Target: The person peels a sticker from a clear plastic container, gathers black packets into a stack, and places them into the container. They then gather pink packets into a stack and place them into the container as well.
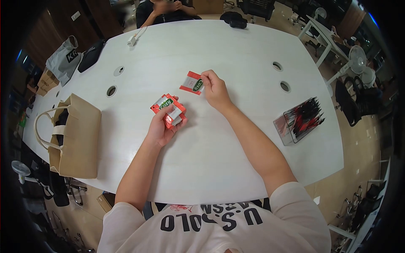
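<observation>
My left hand [161,127] is closed around a loose stack of small red and white packets [163,104], with a green "Cozy" label on the top one. The thumb lies across the stack, and the packets fan out at uneven angles. To its upper right, my right hand [216,90] pinches the right edge of a single flat packet [192,82] of the same kind. That packet is held apart from the stack, over the white table [236,168]. What is inside the packets does not show.
A beige tote bag [80,139] stands at the left edge. On the right sits a clear box [283,128] of black and red pens. A grey bag [63,63], a black case [92,55] and a white adapter [132,41] are farther back. Another person [162,14] sits across the table.
</observation>
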The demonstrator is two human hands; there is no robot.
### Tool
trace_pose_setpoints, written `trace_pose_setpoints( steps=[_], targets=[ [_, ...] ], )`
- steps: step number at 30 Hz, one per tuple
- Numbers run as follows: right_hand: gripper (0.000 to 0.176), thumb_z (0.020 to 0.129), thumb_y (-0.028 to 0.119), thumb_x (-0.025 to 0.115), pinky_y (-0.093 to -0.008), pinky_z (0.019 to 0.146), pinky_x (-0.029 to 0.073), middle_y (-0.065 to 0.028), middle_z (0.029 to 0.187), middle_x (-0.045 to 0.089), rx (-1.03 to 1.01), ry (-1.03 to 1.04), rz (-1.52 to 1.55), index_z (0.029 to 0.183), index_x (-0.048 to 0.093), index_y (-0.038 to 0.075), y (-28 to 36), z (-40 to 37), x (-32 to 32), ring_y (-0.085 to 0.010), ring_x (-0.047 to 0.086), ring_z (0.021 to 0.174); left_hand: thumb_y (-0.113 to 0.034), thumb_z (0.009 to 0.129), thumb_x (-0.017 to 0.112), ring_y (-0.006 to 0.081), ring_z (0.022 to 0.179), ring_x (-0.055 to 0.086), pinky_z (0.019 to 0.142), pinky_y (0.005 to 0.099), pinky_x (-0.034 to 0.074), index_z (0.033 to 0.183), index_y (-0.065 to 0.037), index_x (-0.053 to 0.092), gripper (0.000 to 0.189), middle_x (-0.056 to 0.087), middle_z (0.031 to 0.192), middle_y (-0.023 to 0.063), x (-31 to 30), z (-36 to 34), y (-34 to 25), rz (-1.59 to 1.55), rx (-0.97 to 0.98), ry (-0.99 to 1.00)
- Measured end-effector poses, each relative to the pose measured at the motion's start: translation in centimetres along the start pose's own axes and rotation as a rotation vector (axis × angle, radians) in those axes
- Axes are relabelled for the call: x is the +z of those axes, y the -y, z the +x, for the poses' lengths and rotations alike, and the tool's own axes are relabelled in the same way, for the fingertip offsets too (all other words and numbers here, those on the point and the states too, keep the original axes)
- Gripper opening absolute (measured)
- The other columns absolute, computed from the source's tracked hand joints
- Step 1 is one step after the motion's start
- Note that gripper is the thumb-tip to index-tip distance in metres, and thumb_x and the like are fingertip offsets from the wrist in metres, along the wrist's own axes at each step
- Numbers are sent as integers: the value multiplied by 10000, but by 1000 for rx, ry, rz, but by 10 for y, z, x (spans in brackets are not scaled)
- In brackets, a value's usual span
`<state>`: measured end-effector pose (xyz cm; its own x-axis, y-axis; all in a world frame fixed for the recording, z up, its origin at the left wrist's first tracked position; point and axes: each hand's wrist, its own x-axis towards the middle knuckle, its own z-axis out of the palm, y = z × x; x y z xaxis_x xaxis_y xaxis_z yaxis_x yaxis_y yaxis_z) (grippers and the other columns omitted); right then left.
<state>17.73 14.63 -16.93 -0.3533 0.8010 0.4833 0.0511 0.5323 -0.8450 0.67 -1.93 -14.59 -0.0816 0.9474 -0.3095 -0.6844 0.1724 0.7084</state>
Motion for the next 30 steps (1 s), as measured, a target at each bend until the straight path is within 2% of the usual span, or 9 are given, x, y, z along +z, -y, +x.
trace_pose_setpoints(
  steps=[4, 5, 8, 10, 16, 17, 20, 21, 30],
  targets=[
    [206, 1135, 195, 503, -326, 672, 541, -38, 802, 629, 305, 244, 364, 1097, 628, 36, 46, -1, 5, -81, 648, 761, -621, 1095, 402, 226, 1121, 692, 850, 413, 648, 1430, -102, 535, 631, 685, 1221, 114, -4, 5, -1, 49, -69, -19],
    [147, 1097, 151, 568, -339, 682, 545, -62, 809, 668, 317, 311, 309, 1127, 657, 38, 56, 0, 4, -114, 664, 751, -702, 1051, 358, 232, 1115, 698, 839, 414, 654, 1434, -97, 532, 737, 685, 1229, 116, -4, 4, -2, 83, -74, 17],
    [127, 1047, 89, 631, -285, 592, 523, -46, 843, 682, -164, 382, 115, 1148, 698, 52, 50, -1, 15, -114, 644, 675, -894, 932, 263, 257, 1081, 718, 805, 413, 670, 1442, -79, 525, 996, 683, 1249, 129, -2, 0, -7, 167, -105, 122],
    [224, 926, 93, 767, -305, 615, 523, -47, 786, 672, -258, 398, 31, 1147, 735, 79, 54, -3, 18, -140, 633, 660, -953, 870, 250, 281, 1038, 731, 778, 410, 676, 1442, -66, 524, 1091, 681, 1255, 146, -7, -2, -7, 195, -144, 180],
    [438, 787, 216, 897, -332, 634, 526, -40, 732, 637, -307, 492, -154, 1179, 727, 124, 72, -11, 14, -193, 637, 662, -778, 998, 422, 322, 1000, 739, 705, 370, 646, 1475, -41, 468, 878, 676, 1248, 199, -26, 1, 4, 116, -295, 470],
    [454, 778, 235, 902, -339, 633, 528, -41, 722, 629, -361, 478, -153, 1181, 724, 126, 68, -12, 16, -200, 635, 658, -647, 1031, 522, 303, 1001, 725, 675, 345, 623, 1492, -34, 436, 772, 669, 1249, 186, -30, 1, 5, 60, -292, 568],
    [412, 801, 302, 884, -357, 678, 547, -55, 799, 635, -437, 446, -196, 1133, 730, 111, 70, -12, 12, -224, 646, 722, -626, 1002, 603, 289, 1028, 696, 682, 345, 620, 1494, -37, 432, 786, 655, 1274, 178, -44, 6, 9, 58, -254, 646],
    [384, 818, 309, 873, -356, 696, 550, -58, 831, 645, -458, 432, -218, 1115, 735, 109, 72, -13, 12, -225, 654, 751, -517, 975, 702, 279, 1053, 671, 699, 354, 623, 1493, -46, 435, 749, 650, 1265, 162, -44, 6, 10, 9, -269, 688],
    [210, 958, 324, 764, -428, 990, 516, -100, 1109, 703, -389, 312, -477, 1024, 765, 125, 137, -36, -92, -285, 661, 1093, -168, 866, 677, 333, 1039, 711, 743, 508, 678, 1517, -36, 437, 706, 663, 1150, 156, -22, -5, 5, -6, -180, 592]
  ],
)
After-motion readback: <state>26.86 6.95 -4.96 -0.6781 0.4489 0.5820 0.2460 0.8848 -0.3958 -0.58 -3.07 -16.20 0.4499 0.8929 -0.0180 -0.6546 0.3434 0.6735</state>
